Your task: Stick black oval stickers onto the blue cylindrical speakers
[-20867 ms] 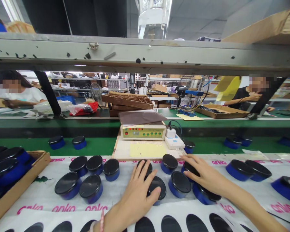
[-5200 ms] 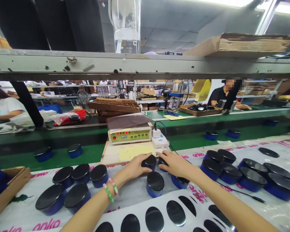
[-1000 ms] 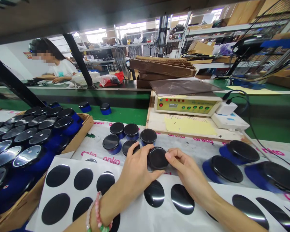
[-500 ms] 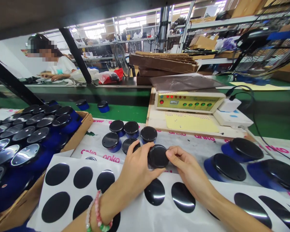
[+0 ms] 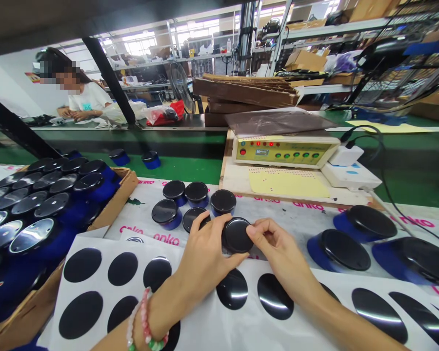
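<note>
Apparently midway: our left hand (image 5: 205,258) and right hand (image 5: 281,248) grip one black-lidded tin (image 5: 236,236), fingers narrow around its rim; the wooden tray (image 5: 113,204) holds many shiny-topped tins (image 5: 32,233), while black discs (image 5: 122,269) remain on the sheet (image 5: 102,292).

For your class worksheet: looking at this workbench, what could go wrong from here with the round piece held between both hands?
The left hand and right hand touch the glossy black top of the blue round piece directly, so it may pick up fingerprints. The left hand also sits right against a neighbouring piece, which a slip might knock out of place.
</note>
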The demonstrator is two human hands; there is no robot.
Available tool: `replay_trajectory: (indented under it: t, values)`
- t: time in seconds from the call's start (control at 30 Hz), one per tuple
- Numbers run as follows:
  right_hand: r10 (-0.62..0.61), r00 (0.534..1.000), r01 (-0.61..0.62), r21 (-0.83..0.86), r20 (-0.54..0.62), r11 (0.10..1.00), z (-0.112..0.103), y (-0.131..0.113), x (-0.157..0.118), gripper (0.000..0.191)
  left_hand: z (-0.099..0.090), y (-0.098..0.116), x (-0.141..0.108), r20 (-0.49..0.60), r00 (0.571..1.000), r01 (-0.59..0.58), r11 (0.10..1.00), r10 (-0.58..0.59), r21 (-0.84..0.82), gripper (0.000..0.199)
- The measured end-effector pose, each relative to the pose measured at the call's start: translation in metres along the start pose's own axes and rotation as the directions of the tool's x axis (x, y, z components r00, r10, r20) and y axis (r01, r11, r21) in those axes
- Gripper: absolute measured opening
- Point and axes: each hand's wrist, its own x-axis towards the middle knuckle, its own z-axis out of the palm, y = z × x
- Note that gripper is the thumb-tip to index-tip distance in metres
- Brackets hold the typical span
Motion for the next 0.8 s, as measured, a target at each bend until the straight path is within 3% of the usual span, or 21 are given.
replay_trajectory:
  t: [0.27, 0.37, 0.43, 0.53, 0.6, 0.67, 0.73, 0.8]
  values:
    - [-0.078, 0.997, 0.077, -0.087, -0.019, 0.993, 0.000, 0.008, 0.001, 0.035, 0.001, -0.002, -0.002, 0.016, 1.000, -0.021, 0.999, 0.020, 0.028, 0.064]
    - [-0.131, 0.991, 0.119, -0.286, -0.025, 0.951, -0.001, 0.007, 0.004, 0.034, 0.002, -0.003, -0.002, 0.002, 0.999, -0.041, 0.998, 0.041, 0.050, 0.064]
    - [-0.207, 0.978, 0.175, -0.530, 0.000, 0.829, -0.005, -0.001, 0.006, 0.034, 0.003, -0.003, -0.002, 0.000, 0.999, -0.047, 0.997, 0.047, 0.067, 0.066]
    - [-0.344, 0.933, 0.271, -0.834, 0.104, 0.481, -0.025, -0.023, 0.004, 0.030, 0.004, -0.005, -0.004, 0.019, 0.998, -0.061, 0.992, 0.060, 0.106, 0.067]
    - [-0.387, 0.905, 0.289, -0.924, 0.178, 0.250, -0.051, -0.035, -0.001, 0.027, 0.005, -0.007, -0.005, 0.041, 0.994, -0.102, 0.984, 0.097, 0.146, 0.065]
    - [-0.342, 0.907, 0.293, -0.952, 0.247, 0.090, -0.084, -0.039, -0.010, 0.040, 0.006, -0.010, -0.005, 0.074, 0.985, -0.166, 0.964, 0.153, 0.208, 0.064]
    - [-0.221, 0.923, 0.327, -0.945, 0.314, 0.022, -0.115, -0.034, -0.018, 0.043, 0.007, -0.012, -0.003, 0.120, 0.972, -0.229, 0.935, 0.203, 0.271, 0.059]
    - [-0.120, 0.925, 0.367, -0.929, 0.360, 0.048, -0.137, -0.028, -0.024, 0.040, 0.008, -0.012, -0.001, 0.151, 0.961, -0.269, 0.911, 0.232, 0.314, 0.050]
